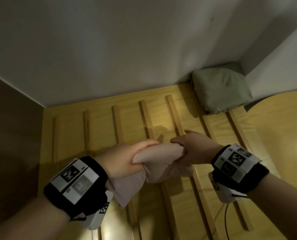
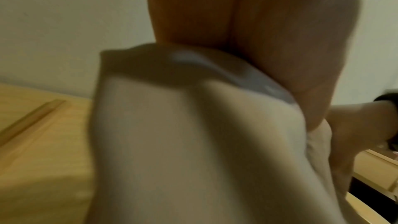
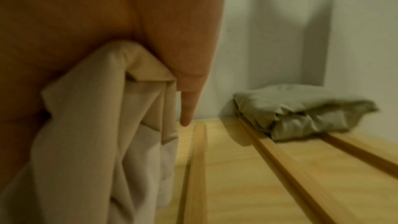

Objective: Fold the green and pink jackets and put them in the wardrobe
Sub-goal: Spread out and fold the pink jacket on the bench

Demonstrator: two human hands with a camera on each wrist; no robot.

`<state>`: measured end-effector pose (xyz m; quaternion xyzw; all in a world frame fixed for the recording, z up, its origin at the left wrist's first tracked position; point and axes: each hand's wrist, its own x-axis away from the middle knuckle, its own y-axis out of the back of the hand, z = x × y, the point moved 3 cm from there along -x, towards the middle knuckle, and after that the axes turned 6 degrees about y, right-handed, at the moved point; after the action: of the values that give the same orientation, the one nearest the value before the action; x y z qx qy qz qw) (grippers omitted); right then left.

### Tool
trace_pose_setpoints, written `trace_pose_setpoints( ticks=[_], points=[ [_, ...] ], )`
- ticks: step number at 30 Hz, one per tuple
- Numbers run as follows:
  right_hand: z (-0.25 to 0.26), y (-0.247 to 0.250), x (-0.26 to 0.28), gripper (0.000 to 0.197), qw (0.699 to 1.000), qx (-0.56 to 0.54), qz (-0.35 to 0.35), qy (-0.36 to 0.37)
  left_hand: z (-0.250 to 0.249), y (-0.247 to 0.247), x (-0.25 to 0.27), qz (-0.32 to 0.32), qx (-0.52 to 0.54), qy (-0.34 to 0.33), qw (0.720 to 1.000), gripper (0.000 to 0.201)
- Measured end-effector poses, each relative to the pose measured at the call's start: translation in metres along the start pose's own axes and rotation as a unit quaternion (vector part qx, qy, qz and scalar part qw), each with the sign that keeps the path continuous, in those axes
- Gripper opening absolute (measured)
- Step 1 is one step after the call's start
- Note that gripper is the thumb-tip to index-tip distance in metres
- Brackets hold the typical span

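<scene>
Both my hands hold the folded pink jacket [image 1: 161, 161] above the slatted wooden wardrobe shelf [image 1: 99, 129]. My left hand [image 1: 126, 158] grips its left end, and my right hand [image 1: 191, 149] grips its right end with one finger pointing forward. The pink jacket [image 2: 183, 142] fills the left wrist view below my left hand [image 2: 247, 31]. In the right wrist view the pink jacket [image 3: 103, 134] hangs bunched from my right hand [image 3: 107, 23]. The folded green jacket [image 1: 220, 89] lies in the shelf's far right corner; the green jacket [image 3: 301, 110] rests across the slats.
White walls [image 1: 126, 49] close the shelf at the back and right. A dark side panel [image 1: 10, 135] stands at the left. Raised wooden slats [image 1: 174, 113] run front to back. A rounded wooden board [image 1: 283, 132] lies at the right. A black cable [image 1: 226, 220] trails from my right wrist.
</scene>
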<state>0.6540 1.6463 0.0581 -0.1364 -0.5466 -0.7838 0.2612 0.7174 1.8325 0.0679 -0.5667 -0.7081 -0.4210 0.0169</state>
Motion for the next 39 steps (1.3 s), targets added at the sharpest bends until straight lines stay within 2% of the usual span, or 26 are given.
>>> trace_pose_setpoints(
  ticks=[2,4,6,9,12,14,16,19,22,24,26,29,32,35,37,39],
  points=[
    [-0.009,0.005,0.005,0.019,0.997,-0.080,0.004,-0.021,0.005,0.000,-0.005,0.011,0.040,0.029,0.999,0.071],
    [-0.016,0.011,0.009,0.022,0.993,-0.112,-0.012,-0.025,0.007,0.003,-0.011,0.020,0.063,0.063,0.996,0.070],
    [-0.025,0.016,0.011,0.021,0.990,-0.135,-0.031,-0.018,0.011,0.005,-0.020,0.036,0.067,0.102,0.992,0.060],
    [-0.040,0.022,0.011,0.007,0.983,-0.176,-0.040,-0.014,0.017,0.003,-0.032,0.062,0.067,0.154,0.984,0.037],
    [-0.058,0.028,0.014,0.006,0.976,-0.213,-0.038,-0.020,0.022,-0.001,-0.040,0.075,0.084,0.199,0.974,0.035],
    [-0.074,0.032,0.018,0.010,0.971,-0.233,-0.038,-0.034,0.025,-0.005,-0.043,0.067,0.137,0.221,0.963,0.033],
    [-0.092,0.037,0.024,0.013,0.959,-0.274,-0.048,-0.056,0.024,-0.008,-0.047,0.045,0.244,0.225,0.942,0.032],
    [-0.119,0.045,0.035,0.026,0.923,-0.364,-0.087,-0.090,0.012,-0.011,-0.054,-0.023,0.408,0.211,0.888,0.041],
    [-0.147,0.054,0.047,0.038,0.857,-0.477,-0.157,-0.116,-0.006,-0.012,-0.072,-0.127,0.499,0.190,0.836,0.040],
    [-0.166,0.059,0.051,0.043,0.813,-0.533,-0.198,-0.128,-0.022,-0.008,-0.089,-0.181,0.514,0.185,0.818,0.029],
    [-0.184,0.065,0.052,0.045,0.791,-0.549,-0.229,-0.142,-0.039,-0.001,-0.111,-0.222,0.509,0.179,0.812,0.024],
    [-0.213,0.080,0.051,0.048,0.780,-0.528,-0.295,-0.163,-0.059,0.012,-0.145,-0.279,0.501,0.177,0.800,0.035],
    [-0.238,0.096,0.049,0.055,0.771,-0.485,-0.362,-0.199,-0.074,0.027,-0.177,-0.304,0.495,0.156,0.799,0.034],
    [-0.258,0.108,0.044,0.062,0.760,-0.462,-0.401,-0.218,-0.084,0.044,-0.204,-0.336,0.485,0.157,0.792,0.036],
    [-0.269,0.110,0.040,0.058,0.761,-0.452,-0.405,-0.229,-0.085,0.054,-0.220,-0.341,0.458,0.177,0.802,0.042],
    [-0.276,0.108,0.038,0.048,0.766,-0.442,-0.406,-0.230,-0.083,0.062,-0.232,-0.317,0.435,0.201,0.819,0.046]
  ],
)
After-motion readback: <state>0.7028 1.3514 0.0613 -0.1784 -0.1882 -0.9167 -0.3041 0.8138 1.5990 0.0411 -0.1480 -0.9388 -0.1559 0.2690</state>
